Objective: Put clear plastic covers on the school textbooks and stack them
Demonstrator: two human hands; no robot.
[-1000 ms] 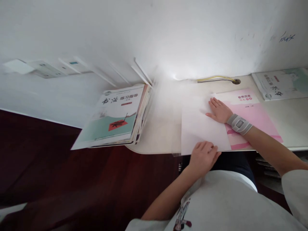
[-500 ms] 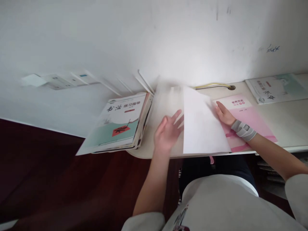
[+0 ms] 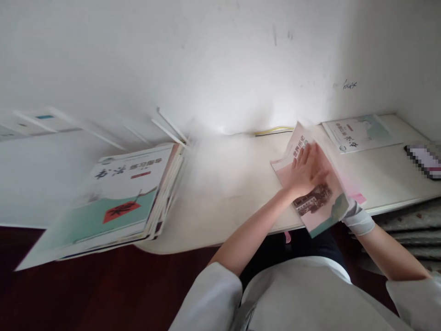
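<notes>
My left hand [image 3: 306, 172] lies with spread fingers on the cover of a pinkish history booklet [image 3: 319, 204], which has a dark building picture on it. The booklet is tilted and its edges curve up off the desk. A grey band [image 3: 360, 220] circles my right wrist at the booklet's lower right corner. My right hand is hidden behind the booklet, so its fingers do not show. A pink edge [image 3: 358, 197] of another cover peeks out on the right under the booklet.
A stack of booklets [image 3: 127, 193] with a green and white cover sits at the desk's left end, partly overhanging it. Another green and white booklet [image 3: 361, 133] lies at the back right. A phone [image 3: 425, 161] is at the right edge. Yellow and black cables [image 3: 275, 130] run along the wall.
The white page that stood up between my hands is gone, and the booklet's printed cover now faces up. My left hand has moved right onto it; my right hand has gone behind it.
</notes>
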